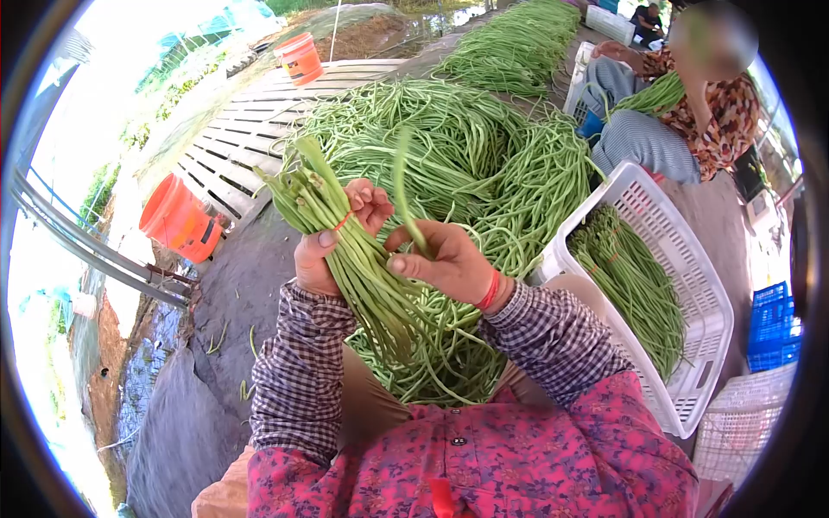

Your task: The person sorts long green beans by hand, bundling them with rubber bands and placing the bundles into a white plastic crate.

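Observation:
My left hand (316,262) is wrapped round a bundle of long beans (361,281), thumb in front and fingertips showing on the far side. A red rubber band (344,221) circles the bundle near its upper end, and its lower ends hang bent over the pile. To the right of the bundle, my right hand (451,264) is closed on a single long bean (402,181) that sticks upward and looks blurred. A red band (490,291) is round my right wrist. Below and beyond both hands spreads a large pile of loose long beans (423,142).
A white plastic crate (710,324) at my right holds banded bean bundles (623,276). Orange buckets (180,219) (300,59) stand left, near pale slats (226,160). Another person (643,142) sits at upper right with beans. Blue crates (771,324) stand far right.

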### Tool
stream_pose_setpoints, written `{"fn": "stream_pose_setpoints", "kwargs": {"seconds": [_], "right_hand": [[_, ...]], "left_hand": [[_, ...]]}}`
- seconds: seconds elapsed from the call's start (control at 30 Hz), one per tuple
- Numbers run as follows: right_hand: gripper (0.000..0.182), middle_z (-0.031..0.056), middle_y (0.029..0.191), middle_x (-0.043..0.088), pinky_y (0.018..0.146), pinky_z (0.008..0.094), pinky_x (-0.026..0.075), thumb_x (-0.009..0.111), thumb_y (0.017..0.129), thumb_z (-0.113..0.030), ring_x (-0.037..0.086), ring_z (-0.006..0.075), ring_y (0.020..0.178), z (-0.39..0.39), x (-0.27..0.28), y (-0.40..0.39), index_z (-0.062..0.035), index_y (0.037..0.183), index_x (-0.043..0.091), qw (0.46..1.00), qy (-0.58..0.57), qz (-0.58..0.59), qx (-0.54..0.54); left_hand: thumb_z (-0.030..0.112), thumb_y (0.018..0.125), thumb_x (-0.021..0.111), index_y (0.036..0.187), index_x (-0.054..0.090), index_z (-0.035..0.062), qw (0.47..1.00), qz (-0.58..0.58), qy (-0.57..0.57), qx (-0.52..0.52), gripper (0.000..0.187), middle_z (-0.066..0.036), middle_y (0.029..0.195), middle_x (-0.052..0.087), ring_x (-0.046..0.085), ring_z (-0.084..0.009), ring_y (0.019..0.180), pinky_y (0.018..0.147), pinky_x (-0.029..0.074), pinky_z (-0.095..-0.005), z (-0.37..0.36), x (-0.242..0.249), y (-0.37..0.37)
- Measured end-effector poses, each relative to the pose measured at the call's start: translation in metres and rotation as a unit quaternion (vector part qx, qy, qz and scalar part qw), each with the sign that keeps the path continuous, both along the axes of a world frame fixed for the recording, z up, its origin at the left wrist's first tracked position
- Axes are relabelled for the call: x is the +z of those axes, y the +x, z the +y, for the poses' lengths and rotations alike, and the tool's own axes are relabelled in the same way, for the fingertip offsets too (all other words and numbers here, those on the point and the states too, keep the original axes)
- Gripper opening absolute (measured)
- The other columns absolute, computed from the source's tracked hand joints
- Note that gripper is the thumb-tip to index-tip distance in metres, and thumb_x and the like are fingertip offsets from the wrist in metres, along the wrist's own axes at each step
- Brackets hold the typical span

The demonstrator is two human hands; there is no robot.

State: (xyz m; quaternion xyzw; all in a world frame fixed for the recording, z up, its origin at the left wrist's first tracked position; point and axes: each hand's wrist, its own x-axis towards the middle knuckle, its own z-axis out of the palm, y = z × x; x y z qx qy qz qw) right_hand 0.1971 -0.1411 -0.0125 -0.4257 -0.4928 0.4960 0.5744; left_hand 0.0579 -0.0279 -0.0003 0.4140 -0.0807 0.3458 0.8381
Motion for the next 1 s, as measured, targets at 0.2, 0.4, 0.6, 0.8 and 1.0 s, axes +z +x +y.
{"fn": "stream_pose_setpoints", "kwargs": {"seconds": [0.2,0.4,0.6,0.8,1.0], "right_hand": [[0.035,0.0005,0.095,0.062,0.076,0.0255,0.047,0.075,0.077,-0.011,0.057,0.0083,0.083,0.001,0.0,-0.007,0.0009,0.104,0.057,0.991,0.064,0.118,0.019],[0.047,0.0021,0.095,0.064,0.075,0.0241,0.049,0.077,0.074,-0.009,0.057,0.0069,0.085,0.003,-0.016,0.001,-0.0003,0.115,0.056,0.972,0.06,-0.186,-0.127],[0.026,0.0017,0.082,0.066,0.068,0.0221,0.049,0.076,0.076,-0.009,0.057,0.0058,0.074,0.003,-0.006,0.018,0.0018,0.096,0.065,0.999,0.026,0.0,-0.038],[0.025,-0.0022,0.073,0.059,0.061,0.0214,0.043,0.067,0.086,-0.017,0.05,0.0041,0.068,0.002,0.0,0.034,0.0024,0.101,0.063,0.994,0.022,-0.104,-0.027],[0.026,0.0099,0.062,0.053,0.054,0.0308,0.04,0.056,0.092,-0.023,0.048,0.0158,0.054,0.004,-0.005,0.021,0.0004,0.103,0.058,0.962,0.088,-0.257,-0.025]], "left_hand": [[0.04,0.076,0.07,0.125,0.043,-0.0029,0.982,0.163,0.069,0.06,0.07,-0.011,0.113,0.052,0.056,-0.0218,0.099,0.084,0.049,-0.0348,-0.008,0.007,0.002],[0.013,0.077,0.073,0.113,0.053,-0.0043,0.96,0.249,0.042,0.123,0.044,-0.009,0.103,0.061,0.061,-0.0157,0.087,0.078,0.051,-0.0298,-0.017,-0.01,0.015],[-0.001,0.08,0.063,0.106,0.054,-0.0034,0.984,0.172,-0.015,0.048,0.028,-0.016,0.105,0.061,0.062,-0.027,0.098,0.084,0.053,-0.0385,-0.014,0.002,0.011],[-0.004,0.072,0.06,0.112,0.051,-0.0012,0.977,0.205,0.048,0.043,0.041,-0.014,0.102,0.062,0.063,-0.0281,0.094,0.083,0.053,-0.0403,-0.003,-0.005,0.003],[-0.005,0.069,0.057,0.104,0.055,-0.0024,0.966,0.215,-0.016,0.145,0.035,-0.012,0.092,0.063,0.064,-0.0229,0.079,0.072,0.054,-0.035,-0.002,-0.007,0.001]]}}
